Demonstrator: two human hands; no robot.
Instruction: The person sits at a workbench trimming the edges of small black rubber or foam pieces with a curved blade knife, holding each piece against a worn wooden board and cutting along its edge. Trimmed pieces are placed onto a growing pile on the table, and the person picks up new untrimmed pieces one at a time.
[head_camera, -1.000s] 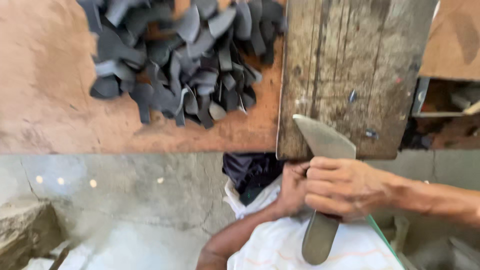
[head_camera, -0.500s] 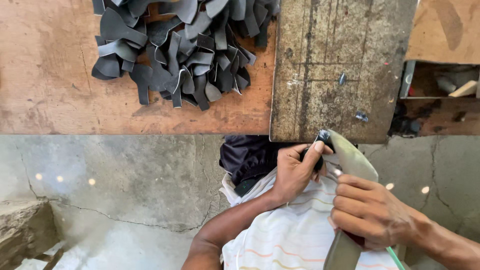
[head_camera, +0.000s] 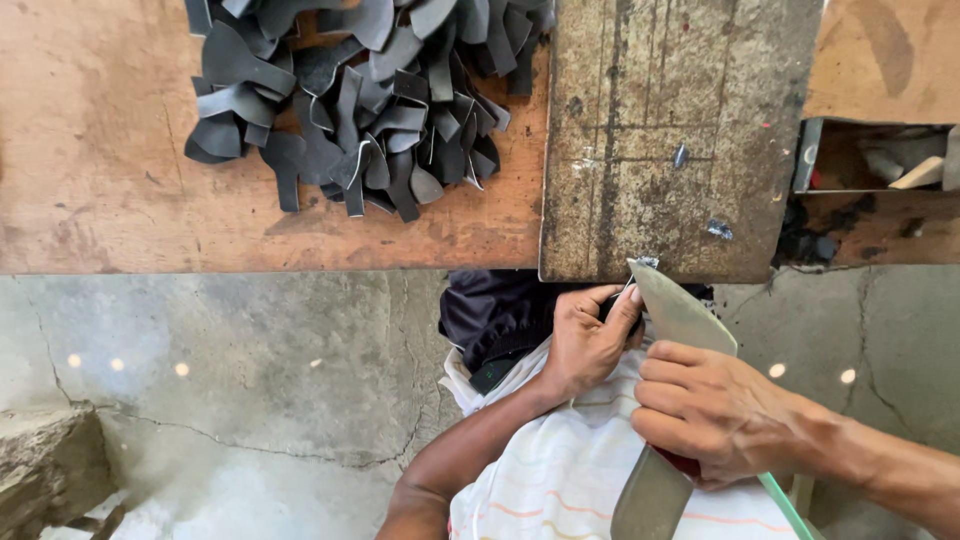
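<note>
knife and small piece at the board's edge

the right hand (head_camera: 715, 415) is wrapped around a broad knife (head_camera: 680, 315), its tip at the near edge of the scarred cutting board (head_camera: 680, 130). the left hand (head_camera: 588, 340) pinches a small dark piece against the blade, apparently to steady it. cut dark strips (head_camera: 360, 100) lie heaped on the wooden table (head_camera: 100, 170).

Soft, even daylight and a sharp picture; small round glare spots dot the concrete floor (head_camera: 250, 380) at nine and three o'clock, shadows faint.
</note>
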